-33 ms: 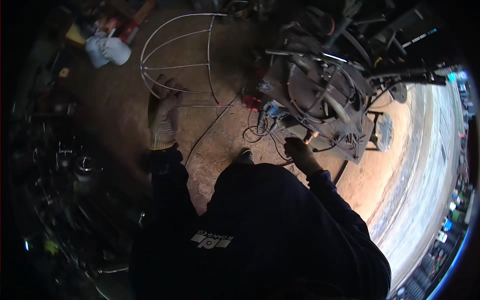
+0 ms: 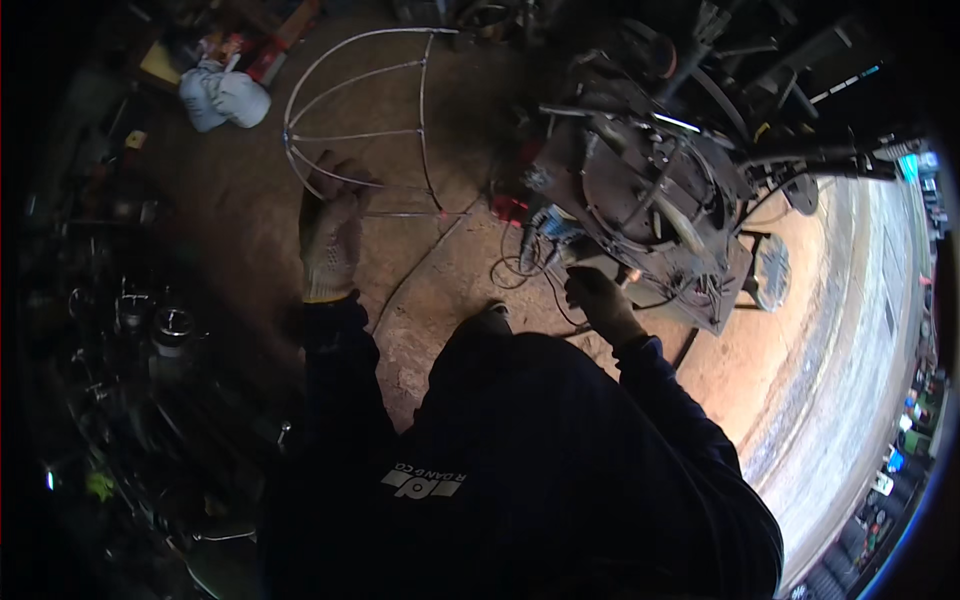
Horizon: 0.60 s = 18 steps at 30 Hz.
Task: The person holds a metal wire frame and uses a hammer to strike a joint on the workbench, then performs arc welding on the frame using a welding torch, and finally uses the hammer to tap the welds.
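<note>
Far left is mostly dark clutter, but you can make out a couple of round metal cans [image 2: 170, 325] sitting in the shadows, and up top a pair of pale work gloves [image 2: 222, 98] lying on the dirt floor [image 2: 230, 200] next to some flat red and yellow bits I can't identify.

Moving in, there's a domed wire frame [image 2: 365, 120] lying on the floor, thin steel rods bent into arches with a couple of cross hoops. The left hand [image 2: 332, 235] wears a light knit glove and is curled around the lower edge of that frame, fingers wrapped over the bottom hoop, so it's gripping the wire. A long straight rod [image 2: 420, 265] runs from the frame's lower right corner back toward the person.

In the middle, the person's dark sweatshirt [image 2: 520, 470] fills the bottom of the view, with a shoe tip [image 2: 490, 318] just poking out past it.

To the right, the right hand [image 2: 598, 300] looks bare and is closed around something small right at the edge of a round metal machine [image 2: 650, 200], with a tiny orange glow just beside the knuckles. I can't tell what exactly it's pinching. Loose cables [image 2: 525, 265] hang between the frame and the machine. Further right is bright sandy ground.
</note>
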Each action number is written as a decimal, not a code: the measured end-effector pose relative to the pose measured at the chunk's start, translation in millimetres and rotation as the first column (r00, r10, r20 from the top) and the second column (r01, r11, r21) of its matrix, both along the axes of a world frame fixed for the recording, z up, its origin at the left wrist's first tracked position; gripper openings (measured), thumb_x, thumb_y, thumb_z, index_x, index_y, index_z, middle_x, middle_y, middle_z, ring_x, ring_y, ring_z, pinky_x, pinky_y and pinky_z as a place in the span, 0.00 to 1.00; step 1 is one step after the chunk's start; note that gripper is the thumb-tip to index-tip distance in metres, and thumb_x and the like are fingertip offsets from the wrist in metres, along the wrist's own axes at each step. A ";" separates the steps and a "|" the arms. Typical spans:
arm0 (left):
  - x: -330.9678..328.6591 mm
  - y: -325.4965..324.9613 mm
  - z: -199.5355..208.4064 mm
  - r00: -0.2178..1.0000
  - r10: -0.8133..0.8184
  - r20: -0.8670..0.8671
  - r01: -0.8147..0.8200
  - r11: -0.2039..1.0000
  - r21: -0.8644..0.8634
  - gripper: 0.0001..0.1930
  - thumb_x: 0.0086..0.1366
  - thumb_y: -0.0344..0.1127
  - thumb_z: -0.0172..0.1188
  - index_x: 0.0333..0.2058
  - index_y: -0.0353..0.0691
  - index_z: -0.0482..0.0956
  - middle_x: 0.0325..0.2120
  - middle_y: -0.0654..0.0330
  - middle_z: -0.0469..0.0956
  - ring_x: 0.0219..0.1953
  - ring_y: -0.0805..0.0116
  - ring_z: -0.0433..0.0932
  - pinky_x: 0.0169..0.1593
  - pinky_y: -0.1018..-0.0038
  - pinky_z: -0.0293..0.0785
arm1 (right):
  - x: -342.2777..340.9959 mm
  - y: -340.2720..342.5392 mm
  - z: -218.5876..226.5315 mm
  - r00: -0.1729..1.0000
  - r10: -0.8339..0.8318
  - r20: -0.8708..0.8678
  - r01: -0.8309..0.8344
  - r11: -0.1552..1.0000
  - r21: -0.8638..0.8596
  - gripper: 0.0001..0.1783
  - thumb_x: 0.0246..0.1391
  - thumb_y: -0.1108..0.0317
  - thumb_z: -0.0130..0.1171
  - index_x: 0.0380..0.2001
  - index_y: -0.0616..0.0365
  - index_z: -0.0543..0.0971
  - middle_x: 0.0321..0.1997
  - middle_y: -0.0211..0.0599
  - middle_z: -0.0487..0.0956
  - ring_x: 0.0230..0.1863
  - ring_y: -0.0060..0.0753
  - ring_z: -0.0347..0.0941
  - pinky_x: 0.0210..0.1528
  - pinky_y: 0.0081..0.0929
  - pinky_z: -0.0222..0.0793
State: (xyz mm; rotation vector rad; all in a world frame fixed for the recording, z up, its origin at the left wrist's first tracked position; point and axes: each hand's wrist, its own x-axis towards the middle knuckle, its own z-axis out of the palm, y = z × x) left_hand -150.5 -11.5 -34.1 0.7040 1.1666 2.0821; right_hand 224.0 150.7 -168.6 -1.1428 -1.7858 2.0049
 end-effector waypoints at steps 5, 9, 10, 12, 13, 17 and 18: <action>-35.2 -16.2 11.4 1.000 0.005 0.013 -0.005 1.000 0.028 0.36 0.58 0.33 0.63 0.65 0.34 0.62 0.56 0.51 0.72 0.56 0.54 0.74 0.64 0.52 0.68 | -136.9 61.0 69.0 0.963 -0.071 -0.259 0.143 0.951 0.273 0.27 0.65 0.54 0.58 0.58 0.62 0.72 0.42 0.41 0.82 0.44 0.36 0.79 0.48 0.32 0.74; -87.6 -0.2 7.4 0.996 -0.079 -0.033 0.082 0.990 0.112 0.37 0.58 0.35 0.64 0.65 0.34 0.63 0.56 0.50 0.74 0.56 0.53 0.75 0.64 0.51 0.69 | -216.0 112.8 73.8 0.932 -0.360 0.051 0.258 0.754 0.604 0.32 0.66 0.49 0.55 0.65 0.57 0.67 0.54 0.52 0.80 0.56 0.54 0.77 0.53 0.42 0.74; -106.8 4.3 5.2 0.996 -0.085 -0.027 0.088 0.988 0.127 0.37 0.58 0.35 0.64 0.65 0.34 0.63 0.56 0.50 0.74 0.56 0.53 0.75 0.65 0.51 0.68 | -233.7 121.4 77.1 0.910 -0.373 0.182 0.195 0.770 0.607 0.32 0.65 0.49 0.55 0.66 0.55 0.66 0.55 0.54 0.79 0.57 0.55 0.76 0.52 0.44 0.74; -146.0 14.6 4.4 0.993 -0.115 -0.002 0.115 0.985 0.131 0.36 0.59 0.35 0.64 0.65 0.34 0.63 0.55 0.50 0.74 0.55 0.54 0.76 0.65 0.52 0.68 | -248.0 143.2 79.7 0.803 -0.391 0.449 0.083 0.821 0.565 0.33 0.64 0.51 0.55 0.68 0.51 0.64 0.58 0.56 0.77 0.59 0.57 0.74 0.52 0.47 0.75; -167.4 21.9 6.1 0.987 -0.159 0.031 0.154 0.980 0.128 0.37 0.58 0.35 0.64 0.65 0.33 0.63 0.54 0.50 0.74 0.55 0.54 0.76 0.66 0.52 0.67 | -245.3 151.3 65.5 0.779 -0.374 0.503 -0.095 0.723 0.684 0.32 0.62 0.51 0.55 0.67 0.49 0.65 0.58 0.58 0.77 0.59 0.59 0.74 0.52 0.48 0.75; -245.7 47.7 22.3 0.979 -0.200 0.035 0.197 0.978 0.074 0.38 0.58 0.35 0.67 0.65 0.32 0.63 0.54 0.53 0.74 0.56 0.57 0.75 0.65 0.55 0.68 | -235.7 175.7 26.4 0.669 -0.467 0.579 -0.393 0.438 0.808 0.29 0.57 0.54 0.56 0.62 0.44 0.69 0.55 0.61 0.76 0.57 0.63 0.74 0.53 0.50 0.75; -264.2 54.5 27.4 0.981 -0.194 0.008 0.193 0.980 0.035 0.38 0.58 0.35 0.68 0.65 0.31 0.63 0.54 0.53 0.74 0.56 0.59 0.75 0.65 0.57 0.69 | -240.8 174.5 21.0 0.640 -0.517 0.569 -0.358 0.454 0.816 0.28 0.57 0.54 0.56 0.61 0.43 0.71 0.55 0.61 0.76 0.56 0.63 0.75 0.53 0.50 0.76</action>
